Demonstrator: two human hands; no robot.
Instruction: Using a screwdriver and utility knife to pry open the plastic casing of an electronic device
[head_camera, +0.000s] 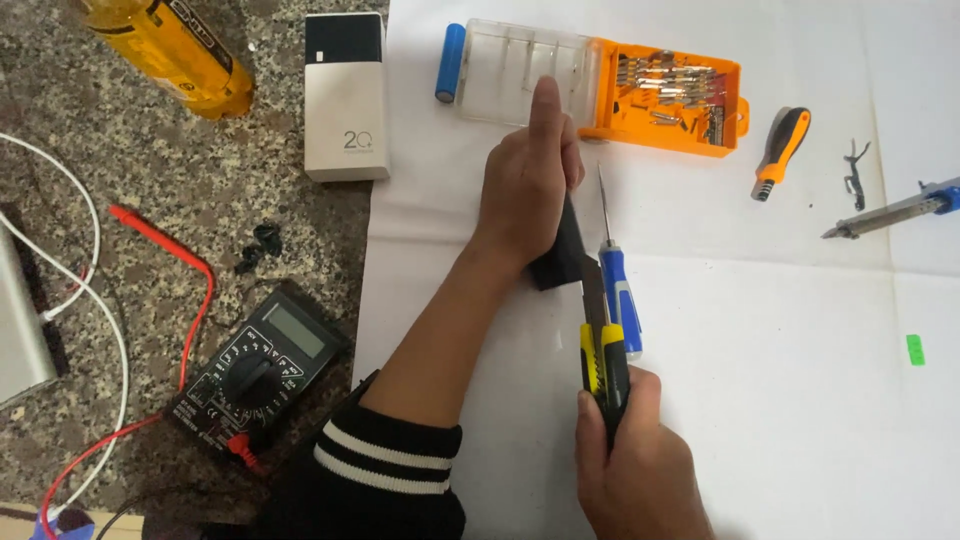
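Two bare hands are seen on white paper: a small matte black block (562, 255) is clasped by the left hand (527, 185), and a yellow-and-black plastic utility knife (603, 365) is gripped by the right hand (632, 455), its blade against the block's edge.

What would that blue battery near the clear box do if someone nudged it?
The blue battery is a smooth cylinder lying on its side on white paper, so it would probably roll. It looks rigid and likely dense for its size. The clear box beside it might stop it.
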